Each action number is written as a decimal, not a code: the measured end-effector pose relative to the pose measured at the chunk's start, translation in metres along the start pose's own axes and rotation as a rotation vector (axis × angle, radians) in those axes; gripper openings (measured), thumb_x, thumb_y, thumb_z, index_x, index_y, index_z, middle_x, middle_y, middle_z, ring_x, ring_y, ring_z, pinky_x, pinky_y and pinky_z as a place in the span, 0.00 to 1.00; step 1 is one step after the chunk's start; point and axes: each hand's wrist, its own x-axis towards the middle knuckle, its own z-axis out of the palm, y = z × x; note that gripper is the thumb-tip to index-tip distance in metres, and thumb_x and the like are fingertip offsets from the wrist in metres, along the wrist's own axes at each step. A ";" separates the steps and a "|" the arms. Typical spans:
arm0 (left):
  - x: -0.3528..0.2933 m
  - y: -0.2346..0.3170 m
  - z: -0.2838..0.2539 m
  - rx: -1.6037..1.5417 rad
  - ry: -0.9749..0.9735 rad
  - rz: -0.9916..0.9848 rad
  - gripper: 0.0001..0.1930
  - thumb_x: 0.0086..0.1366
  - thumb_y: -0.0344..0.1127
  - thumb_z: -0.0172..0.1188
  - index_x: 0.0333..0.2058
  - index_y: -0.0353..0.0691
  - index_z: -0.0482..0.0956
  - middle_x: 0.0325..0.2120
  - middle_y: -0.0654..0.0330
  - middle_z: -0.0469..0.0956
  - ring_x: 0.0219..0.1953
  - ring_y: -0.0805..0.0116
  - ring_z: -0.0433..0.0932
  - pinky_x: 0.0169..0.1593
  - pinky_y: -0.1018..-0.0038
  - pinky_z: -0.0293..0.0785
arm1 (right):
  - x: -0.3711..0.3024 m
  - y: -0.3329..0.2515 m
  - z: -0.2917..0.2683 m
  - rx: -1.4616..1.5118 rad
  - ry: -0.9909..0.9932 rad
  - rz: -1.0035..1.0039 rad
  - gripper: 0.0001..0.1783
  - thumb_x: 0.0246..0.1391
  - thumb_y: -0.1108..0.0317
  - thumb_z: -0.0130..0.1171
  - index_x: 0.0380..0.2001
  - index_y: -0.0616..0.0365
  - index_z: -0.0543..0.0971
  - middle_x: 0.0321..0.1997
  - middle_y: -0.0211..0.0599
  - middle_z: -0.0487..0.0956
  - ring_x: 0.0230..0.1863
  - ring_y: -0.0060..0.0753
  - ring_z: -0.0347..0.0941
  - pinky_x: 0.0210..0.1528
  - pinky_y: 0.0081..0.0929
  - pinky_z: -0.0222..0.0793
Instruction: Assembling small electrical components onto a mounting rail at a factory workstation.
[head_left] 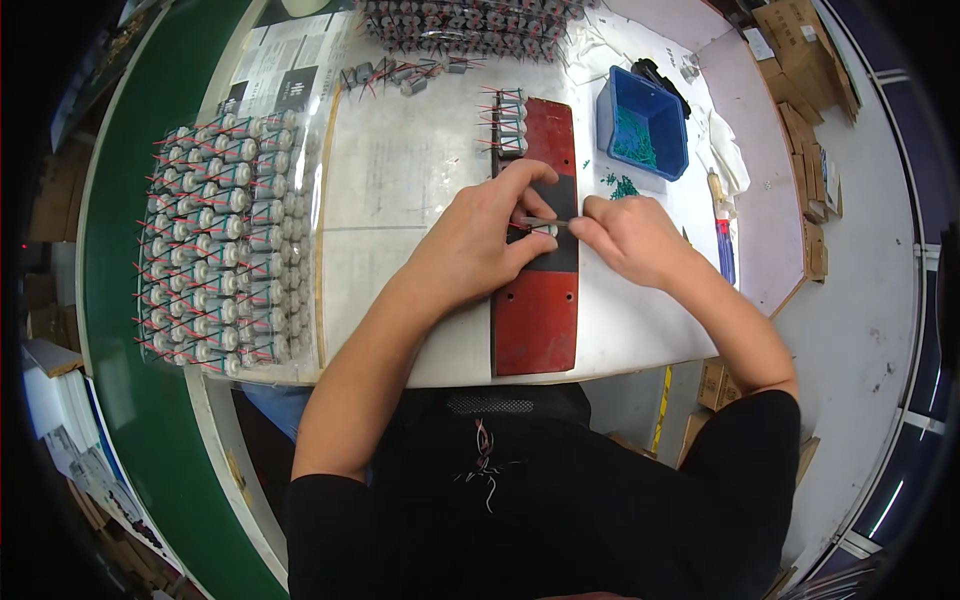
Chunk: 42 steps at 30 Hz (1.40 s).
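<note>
The left hand (pixel 478 235) is bent over the middle of a long red board (pixel 535 325), its thumb and fingers closing around a small part (pixel 545 231) with a pale end, most of which the fingers hide. The right hand (pixel 632 240) is closed, its fingertips pinching a thin rod-like piece (pixel 548 222) that reaches across to the left hand's fingertips; whether it touches the part, I cannot tell. The board, with a dark band (pixel 565 200) across its middle, runs from the near edge of the white surface (pixel 370 275) toward the far edge. A short row of small wired cylinders (pixel 511 128) stands along its far left side. Many more cylinders with red and dark leads (pixel 205 240) fill the surface's left edge up to the near left corner, and a stack (pixel 470 25) stands at the far edge, with loose ones (pixel 410 78) before it. Right of the board, toward the far right corner, a blue bin (pixel 606 115) holds small green pieces (pixel 632 140); a little heap of green bits (pixel 622 186) lies just beside it.
</note>
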 end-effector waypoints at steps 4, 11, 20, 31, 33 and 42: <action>0.002 0.016 -0.010 -0.018 0.176 0.059 0.22 0.61 0.28 0.69 0.53 0.38 0.73 0.33 0.60 0.85 0.34 0.72 0.81 0.39 0.76 0.74 | -0.006 -0.009 0.000 0.338 0.227 -0.056 0.11 0.63 0.62 0.61 0.34 0.59 0.81 0.27 0.43 0.80 0.25 0.47 0.78 0.29 0.39 0.75; 0.004 0.003 -0.028 -0.299 0.724 0.120 0.16 0.69 0.29 0.63 0.53 0.36 0.73 0.33 0.65 0.84 0.32 0.85 0.75 0.33 0.85 0.65 | 0.011 -0.035 0.026 0.181 0.450 -0.313 0.15 0.49 0.78 0.69 0.42 0.57 0.84 0.42 0.36 0.80 0.26 0.35 0.78 0.28 0.29 0.75; 0.005 0.004 -0.026 -0.283 0.735 0.098 0.16 0.71 0.26 0.60 0.55 0.33 0.72 0.34 0.62 0.83 0.38 0.79 0.79 0.43 0.82 0.70 | 0.046 -0.034 0.023 0.072 0.672 -0.175 0.10 0.54 0.78 0.68 0.40 0.58 0.84 0.42 0.36 0.81 0.27 0.31 0.78 0.30 0.27 0.75; 0.000 0.010 -0.017 -0.055 0.745 0.109 0.15 0.69 0.28 0.62 0.53 0.37 0.75 0.32 0.63 0.84 0.33 0.81 0.78 0.36 0.81 0.69 | -0.012 0.003 -0.003 0.167 0.378 0.157 0.10 0.54 0.77 0.68 0.40 0.63 0.82 0.38 0.42 0.79 0.38 0.45 0.79 0.42 0.32 0.74; 0.000 0.011 -0.016 0.004 0.762 0.130 0.14 0.68 0.29 0.62 0.51 0.38 0.76 0.32 0.64 0.84 0.32 0.81 0.78 0.35 0.81 0.68 | -0.013 -0.002 -0.002 0.167 0.366 0.138 0.10 0.53 0.77 0.68 0.40 0.63 0.82 0.39 0.42 0.80 0.39 0.46 0.79 0.44 0.33 0.74; 0.006 0.007 -0.003 0.313 0.684 0.168 0.12 0.64 0.29 0.62 0.46 0.39 0.80 0.35 0.58 0.84 0.35 0.69 0.79 0.38 0.72 0.73 | -0.012 0.027 0.001 0.168 0.295 0.164 0.09 0.52 0.74 0.68 0.37 0.62 0.82 0.40 0.45 0.82 0.41 0.53 0.78 0.47 0.41 0.74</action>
